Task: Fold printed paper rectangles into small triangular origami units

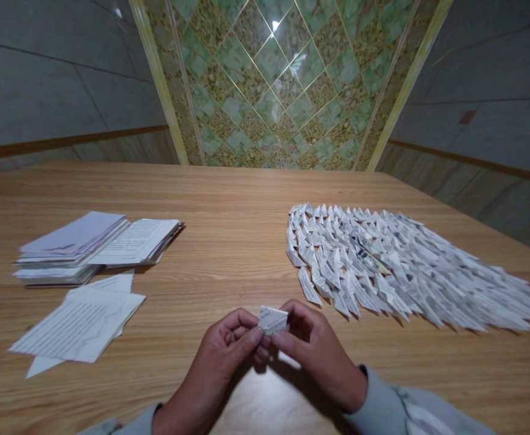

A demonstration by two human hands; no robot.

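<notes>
- Folding was in hand: a small white printed paper piece [272, 319] was pinched between the thumbs and fingertips of the left hand [222, 356] and right hand [312, 347], over the near side of the light wooden table [246, 241].
- Judgement: align the edges, then press the crease firmly.
- The piece looked compact and layered, like the white folded paper pieces laid in rows [382, 266] to the right.

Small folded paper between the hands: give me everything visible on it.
The folded paper piece is small and white with faint grey print, and looks like thin printed sheet creased into a compact, roughly wedge-shaped packet. One fold line runs across its face. It sits slightly tilted, apparently lifted off the table. The left hand pinches its left end and the right hand its right end. Fingers hide its lower edge.
</notes>
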